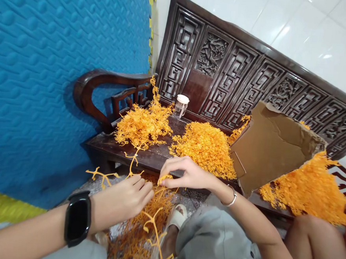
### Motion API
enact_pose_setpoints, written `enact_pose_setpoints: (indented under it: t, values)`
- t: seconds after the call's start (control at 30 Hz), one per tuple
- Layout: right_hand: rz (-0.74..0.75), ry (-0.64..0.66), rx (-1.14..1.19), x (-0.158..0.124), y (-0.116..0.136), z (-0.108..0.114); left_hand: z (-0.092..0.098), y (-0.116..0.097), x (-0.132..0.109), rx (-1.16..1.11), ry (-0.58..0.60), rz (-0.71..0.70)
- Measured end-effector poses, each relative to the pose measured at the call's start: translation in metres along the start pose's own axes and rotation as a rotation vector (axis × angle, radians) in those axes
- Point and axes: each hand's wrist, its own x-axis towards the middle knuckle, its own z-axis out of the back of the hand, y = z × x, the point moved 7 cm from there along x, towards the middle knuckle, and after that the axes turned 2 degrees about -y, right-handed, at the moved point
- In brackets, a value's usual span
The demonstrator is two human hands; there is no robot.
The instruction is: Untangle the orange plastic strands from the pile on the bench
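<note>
At six o'clock, low in the view, a tangle of orange sprigs lies on the floor beside a sandalled foot. Just above it the left hand, a black watch on its wrist, is closed narrow around sprig stems, and a forked sprig sticks out towards nine o'clock. The right hand, with a bangle at the wrist, pinches a small orange piece between thumb and fingertips, touching the left hand's bundle.

Farther off, on the dark wooden bench, two heaps sit apart: a loose one at eleven o'clock and a finer, denser one at twelve. A torn cardboard sheet leans at two o'clock over a third heap. A small jar stands at the bench back, and a blue mat fills the left.

Judging by the heaps, much has been picked apart already; the floor tangle looks to be what is left.
</note>
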Motion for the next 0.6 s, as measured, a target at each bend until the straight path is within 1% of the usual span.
enact_pose_setpoints:
  t: [0.07, 0.13, 0.2, 0.27, 0.33, 0.43, 0.53, 0.6]
  values:
    - [-0.115, -0.154, 0.110, -0.002, -0.011, 0.008, 0.002, 0.002, 0.000, -0.018, -0.026, 0.042]
    - [-0.286, -0.313, 0.261, -0.006, -0.029, 0.012, 0.006, 0.006, 0.002, -0.022, -0.028, 0.101]
    - [-0.447, -0.467, 0.392, -0.011, -0.046, 0.014, 0.010, 0.011, 0.006, -0.024, 0.004, 0.155]
    - [-0.529, -0.592, 0.446, -0.015, -0.057, 0.018, 0.012, 0.017, 0.011, -0.041, 0.049, 0.189]
    - [-0.539, -0.673, 0.429, -0.016, -0.061, 0.025, 0.011, 0.023, 0.016, -0.061, 0.090, 0.224]
    - [-0.516, -0.715, 0.350, -0.012, -0.066, 0.035, 0.005, 0.032, 0.025, -0.045, 0.113, 0.263]
    - [-0.524, -0.757, 0.270, -0.006, -0.075, 0.042, -0.001, 0.042, 0.037, -0.015, 0.135, 0.267]
    - [-0.523, -0.803, 0.236, -0.001, -0.081, 0.048, -0.002, 0.048, 0.047, -0.006, 0.152, 0.274]
